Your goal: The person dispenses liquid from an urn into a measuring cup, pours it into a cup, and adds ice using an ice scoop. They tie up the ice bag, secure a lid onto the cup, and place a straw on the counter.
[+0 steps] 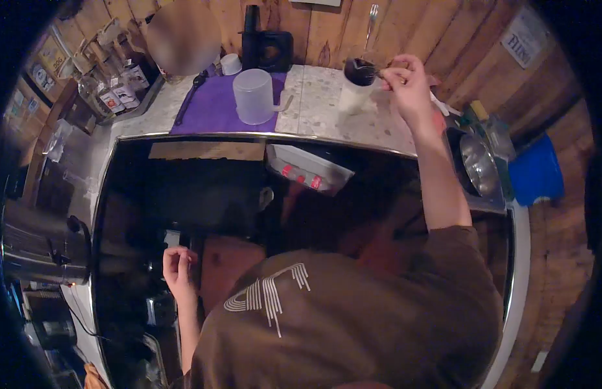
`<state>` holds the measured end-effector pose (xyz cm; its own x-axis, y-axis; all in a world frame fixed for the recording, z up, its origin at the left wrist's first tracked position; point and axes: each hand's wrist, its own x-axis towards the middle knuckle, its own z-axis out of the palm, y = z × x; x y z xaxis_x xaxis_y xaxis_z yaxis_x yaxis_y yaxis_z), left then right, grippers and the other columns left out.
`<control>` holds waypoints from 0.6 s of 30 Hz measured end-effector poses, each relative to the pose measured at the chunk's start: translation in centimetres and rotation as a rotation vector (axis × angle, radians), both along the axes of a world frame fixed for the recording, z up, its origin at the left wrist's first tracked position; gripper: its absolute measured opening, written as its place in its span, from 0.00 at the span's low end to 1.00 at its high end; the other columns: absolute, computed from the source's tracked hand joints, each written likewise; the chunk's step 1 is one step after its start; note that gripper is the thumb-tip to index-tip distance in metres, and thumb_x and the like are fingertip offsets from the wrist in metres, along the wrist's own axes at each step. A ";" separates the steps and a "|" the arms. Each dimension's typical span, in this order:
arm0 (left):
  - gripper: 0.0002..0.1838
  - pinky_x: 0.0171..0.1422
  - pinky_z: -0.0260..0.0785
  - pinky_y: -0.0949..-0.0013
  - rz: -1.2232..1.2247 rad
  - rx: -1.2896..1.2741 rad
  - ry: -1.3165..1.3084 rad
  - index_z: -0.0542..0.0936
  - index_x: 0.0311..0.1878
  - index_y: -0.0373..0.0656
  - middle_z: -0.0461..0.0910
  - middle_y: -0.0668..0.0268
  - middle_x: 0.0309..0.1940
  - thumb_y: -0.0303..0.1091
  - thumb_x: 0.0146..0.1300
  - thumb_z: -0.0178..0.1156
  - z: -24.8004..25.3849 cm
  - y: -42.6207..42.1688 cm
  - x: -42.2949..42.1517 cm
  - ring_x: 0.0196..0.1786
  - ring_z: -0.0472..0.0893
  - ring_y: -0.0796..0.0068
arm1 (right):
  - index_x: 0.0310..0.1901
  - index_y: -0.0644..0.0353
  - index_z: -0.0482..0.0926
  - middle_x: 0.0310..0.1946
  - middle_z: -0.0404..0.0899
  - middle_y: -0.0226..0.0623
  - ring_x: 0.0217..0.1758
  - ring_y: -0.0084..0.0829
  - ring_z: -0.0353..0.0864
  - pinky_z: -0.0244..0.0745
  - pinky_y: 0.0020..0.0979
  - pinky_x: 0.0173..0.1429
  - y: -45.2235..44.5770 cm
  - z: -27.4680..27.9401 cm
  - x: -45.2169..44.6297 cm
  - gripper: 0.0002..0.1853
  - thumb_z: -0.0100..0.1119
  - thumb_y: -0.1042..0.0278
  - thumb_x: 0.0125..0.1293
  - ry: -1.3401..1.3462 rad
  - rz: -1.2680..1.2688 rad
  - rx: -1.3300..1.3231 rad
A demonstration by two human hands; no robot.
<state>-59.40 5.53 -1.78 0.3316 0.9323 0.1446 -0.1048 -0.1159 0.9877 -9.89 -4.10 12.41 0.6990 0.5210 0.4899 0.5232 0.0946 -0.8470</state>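
My right hand [405, 84] reaches over the back counter, its fingers pinched on a thin dark handle [381, 74]. That handle meets a dark round top [360, 72] on a tall whitish container [355, 98]; whether the two are joined I cannot tell. Behind it a shiny metal utensil [372, 26] stands upright. Down at the left, away from the counter, my left hand [179, 264] hangs with its fingers curled in, and nothing shows in it. A frosted plastic pitcher [254, 97] sits on a purple cloth [210, 104], left of the whitish container.
Several bottles [116, 94] stand in a rack on the left. A black appliance [267, 48] is against the wooden wall. Metal bowls [477, 162] and a blue bucket [537, 170] are at the right. The counter's metal edge [301, 137] runs across, with red-labelled bottles [301, 176] below.
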 end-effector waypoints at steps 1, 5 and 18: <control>0.02 0.38 0.62 0.78 0.018 -0.010 0.025 0.72 0.37 0.41 0.73 0.69 0.29 0.28 0.64 0.54 -1.0 -0.3 1.2 0.31 0.70 0.82 | 0.50 0.62 0.64 0.32 0.79 0.42 0.30 0.25 0.78 0.75 0.24 0.37 -0.3 0.0 1.9 0.17 0.56 0.78 0.61 0.004 0.039 0.020; 0.03 0.44 0.61 0.79 0.069 -0.130 0.151 0.74 0.38 0.41 0.74 0.71 0.32 0.30 0.65 0.55 -8.4 -0.8 2.5 0.37 0.71 0.83 | 0.50 0.61 0.64 0.32 0.80 0.40 0.30 0.25 0.78 0.75 0.24 0.37 -0.4 -0.7 7.9 0.17 0.57 0.77 0.61 -0.038 0.036 0.034; 0.13 0.38 0.69 0.68 0.320 -0.304 0.914 0.78 0.39 0.35 0.80 0.61 0.30 0.36 0.60 0.55 -32.7 -11.4 -15.4 0.33 0.79 0.73 | 0.47 0.60 0.66 0.35 0.80 0.40 0.39 0.30 0.81 0.76 0.27 0.41 0.9 -3.6 12.5 0.17 0.59 0.78 0.58 -0.208 -0.030 0.053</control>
<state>-74.75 -5.87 -34.47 -0.0752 0.9518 -0.2973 0.6974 0.2633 0.6666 2.62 -3.21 8.84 0.5946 0.4714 0.6514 0.6896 0.1176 -0.7146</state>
